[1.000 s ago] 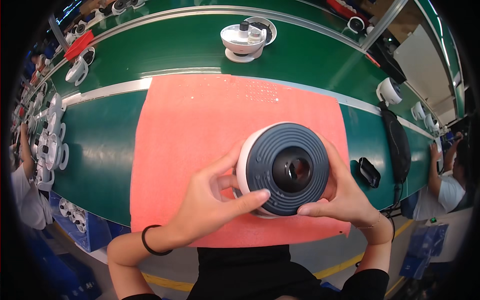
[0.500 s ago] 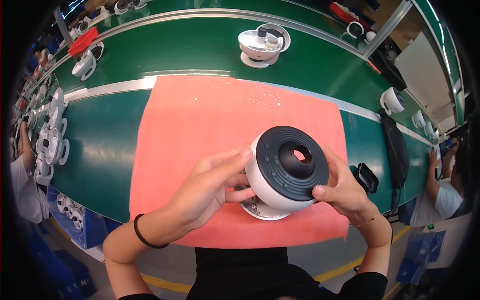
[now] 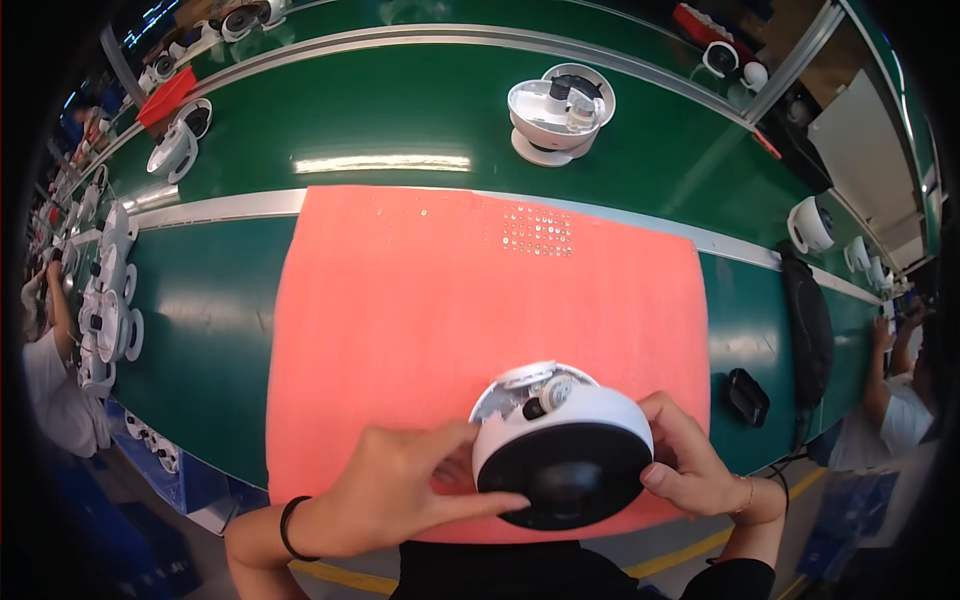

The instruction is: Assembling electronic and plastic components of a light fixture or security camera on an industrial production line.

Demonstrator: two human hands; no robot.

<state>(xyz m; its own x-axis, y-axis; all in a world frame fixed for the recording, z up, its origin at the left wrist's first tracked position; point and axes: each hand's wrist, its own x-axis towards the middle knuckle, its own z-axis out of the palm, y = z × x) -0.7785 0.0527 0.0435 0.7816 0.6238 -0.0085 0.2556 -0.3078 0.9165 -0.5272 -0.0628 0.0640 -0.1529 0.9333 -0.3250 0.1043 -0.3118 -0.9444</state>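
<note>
Near the front of the pink mat [image 3: 400, 330] I hold a rounded white housing [image 3: 600, 415] with a broad black front face [image 3: 565, 475]. The face is blurred and tips toward me. Behind it, a white open base [image 3: 484, 398] shows inner parts, among them a pale round piece and a small black one. My left hand [image 3: 400, 480] grips the left side, its thumb on the lower edge of the black face. At the right rim, my right hand [image 3: 695, 465] clasps the housing with thumb and fingers. Several fingertips are hidden behind it.
Rows of tiny screws [image 3: 538, 230] lie on the mat's far part. Beyond, a half-open white unit [image 3: 545, 115] stands on the green belt. At the right are a small black tray [image 3: 748, 397] and a black bag [image 3: 808, 330]. Co-workers sit at both sides.
Both hands have brought the housing nearer and tipped its black face down toward me. Its open back and inner parts now show. My view has shifted slightly.
</note>
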